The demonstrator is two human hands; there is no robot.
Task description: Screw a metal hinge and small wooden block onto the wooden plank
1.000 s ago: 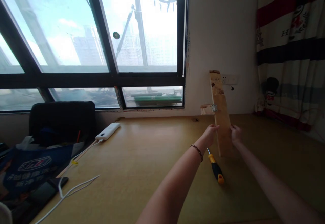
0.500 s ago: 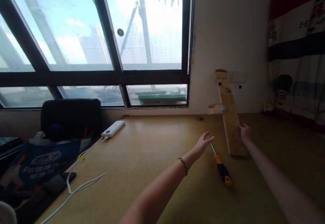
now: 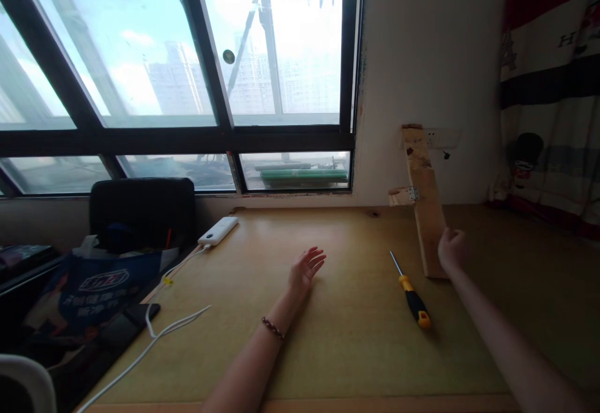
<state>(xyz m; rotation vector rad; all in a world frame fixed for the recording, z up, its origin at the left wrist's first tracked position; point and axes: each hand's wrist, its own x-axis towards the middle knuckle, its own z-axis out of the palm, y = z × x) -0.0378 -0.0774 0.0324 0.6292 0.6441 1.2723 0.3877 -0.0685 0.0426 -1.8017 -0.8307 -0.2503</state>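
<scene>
A wooden board (image 3: 429, 219) stands tilted near the wall, its lower end on the table. On its left side a metal hinge (image 3: 413, 194) joins a small wood piece (image 3: 399, 197) that juts out. My right hand (image 3: 452, 250) is closed at the board's lower right edge; its fingertips are partly hidden. Left of the board lies a screwdriver (image 3: 414, 302) with a black and yellow handle, touched by neither hand. Over the middle of the table my left hand (image 3: 304, 270) is open and holds nothing, its fingers slightly curled and apart.
A white power bank (image 3: 218, 231) with a white cable (image 3: 175, 325) lies along the left side of the table (image 3: 244, 350). Beyond that edge are a black chair (image 3: 143, 210) and a blue bag (image 3: 100, 291). A wall socket (image 3: 434, 138) is behind the board; a curtain (image 3: 548, 110) hangs at right.
My left hand has moved left, away from the screwdriver's tip and the board. My right hand stays by the board's edge, its fingers more curled. The screwdriver lies in the same place.
</scene>
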